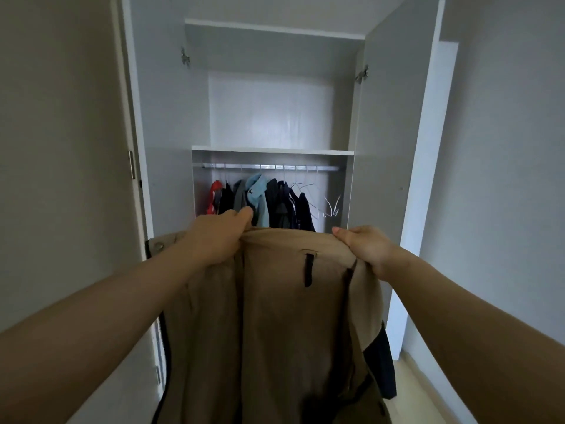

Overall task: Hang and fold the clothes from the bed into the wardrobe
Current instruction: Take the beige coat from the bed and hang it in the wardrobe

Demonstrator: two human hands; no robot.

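**Ann:** What are the hands doing in the lower middle of the frame?

**Ben:** The left hand [220, 237] is gripping the top edge of the tan piece of clothing [290, 316]. The right hand [367, 247] is pinching the same edge on the other side. Both are holding it tight. The cloth is hanging down between the arms, in front of the open wardrobe [171, 117].

**Ann:** What is waiting behind it?

**Ben:** Just above the hands, hung clothes [260, 197] are sitting on the rail [269, 167]. Empty hangers [318, 200] are dangling at its right end.

**Ann:** How should this step be going?

**Ben:** I am thinking the top edge should be lying flat and even. Then one hand should be reaching for an empty hanger while the other is holding on, or the cloth may be slipping down.

**Ann:** And farther up?

**Ben:** A white shelf [272, 150] is sitting over the rail.
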